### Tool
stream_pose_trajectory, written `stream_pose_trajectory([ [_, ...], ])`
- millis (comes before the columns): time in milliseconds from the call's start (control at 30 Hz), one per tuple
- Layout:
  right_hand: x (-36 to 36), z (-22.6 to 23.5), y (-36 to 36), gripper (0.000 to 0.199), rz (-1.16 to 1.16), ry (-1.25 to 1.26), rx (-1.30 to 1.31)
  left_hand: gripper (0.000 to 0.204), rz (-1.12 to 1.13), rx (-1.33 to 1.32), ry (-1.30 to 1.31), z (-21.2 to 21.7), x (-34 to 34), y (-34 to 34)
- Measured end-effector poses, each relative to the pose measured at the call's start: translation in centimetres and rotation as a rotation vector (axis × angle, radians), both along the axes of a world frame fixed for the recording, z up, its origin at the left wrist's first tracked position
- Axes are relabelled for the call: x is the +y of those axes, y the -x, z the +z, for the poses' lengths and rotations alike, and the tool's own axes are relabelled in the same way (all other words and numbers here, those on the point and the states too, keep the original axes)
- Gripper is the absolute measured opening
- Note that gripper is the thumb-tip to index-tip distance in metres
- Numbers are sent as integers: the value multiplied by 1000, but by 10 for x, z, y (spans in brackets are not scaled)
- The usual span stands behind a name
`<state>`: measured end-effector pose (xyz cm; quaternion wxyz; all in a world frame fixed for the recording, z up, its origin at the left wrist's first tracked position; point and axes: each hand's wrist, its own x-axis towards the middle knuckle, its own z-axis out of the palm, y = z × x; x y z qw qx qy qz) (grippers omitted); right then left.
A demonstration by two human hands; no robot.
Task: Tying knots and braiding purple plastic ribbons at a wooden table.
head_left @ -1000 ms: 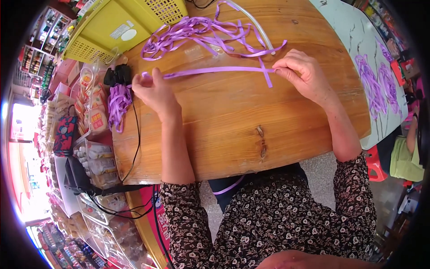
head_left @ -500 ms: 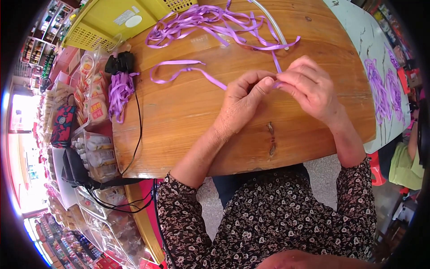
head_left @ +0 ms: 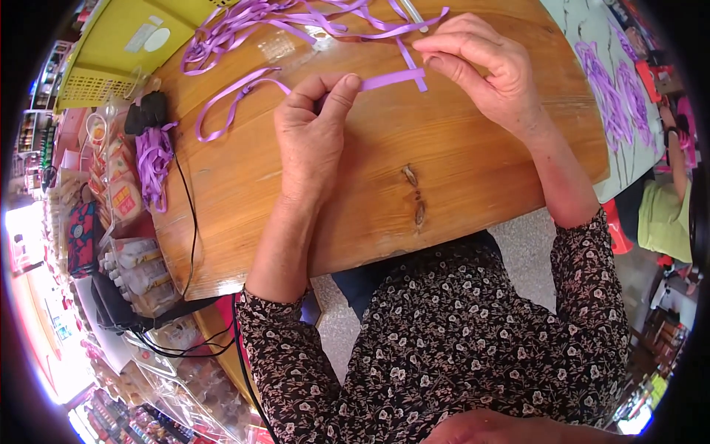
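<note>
A purple ribbon [head_left: 392, 78] stretches between my two hands above a round wooden table [head_left: 458, 185]. My left hand [head_left: 310, 140] pinches it between thumb and fingers near the middle, and the ribbon's loose tail [head_left: 229, 103] loops away to the left on the wood. My right hand [head_left: 484, 70] grips the other end, where a short piece hangs down. A heap of more purple ribbons [head_left: 296, 18] lies at the table's far edge, just beyond both hands.
A yellow plastic basket [head_left: 118, 52] stands at the far left. A black object with a bundle of purple ribbon [head_left: 151, 159] and a black cable [head_left: 188, 222] lie on the table's left edge. Packaged goods [head_left: 122, 200] crowd the left. Purple ribbons [head_left: 614, 89] lie on a pale table at right.
The hands, spread wide a second ago, came together over the ribbon, then drew slightly apart. The left hand now holds the ribbon nearer its middle, leaving a tail looped to the left.
</note>
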<state>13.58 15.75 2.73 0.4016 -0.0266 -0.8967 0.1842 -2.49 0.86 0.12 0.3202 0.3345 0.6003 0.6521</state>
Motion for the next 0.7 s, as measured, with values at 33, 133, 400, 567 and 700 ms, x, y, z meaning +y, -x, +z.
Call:
stream_pose_trajectory([
  [33,-1,0,0,22,-5,3,-3,14,-5,18,4,-1,0,0],
  [133,-7,-2,3,26,-18,-121,14,15,5,12,34,-3,0,-2],
  [400,-18,-20,5,31,-58,-146,3,15,-11,-19,24,0,-2,-7],
  [567,-12,-17,2,21,-70,-198,-50,11,-35,13,-40,3,-2,-9],
  [700,-15,-13,1,16,-50,-115,-104,10,-20,70,-55,4,-3,-4],
])
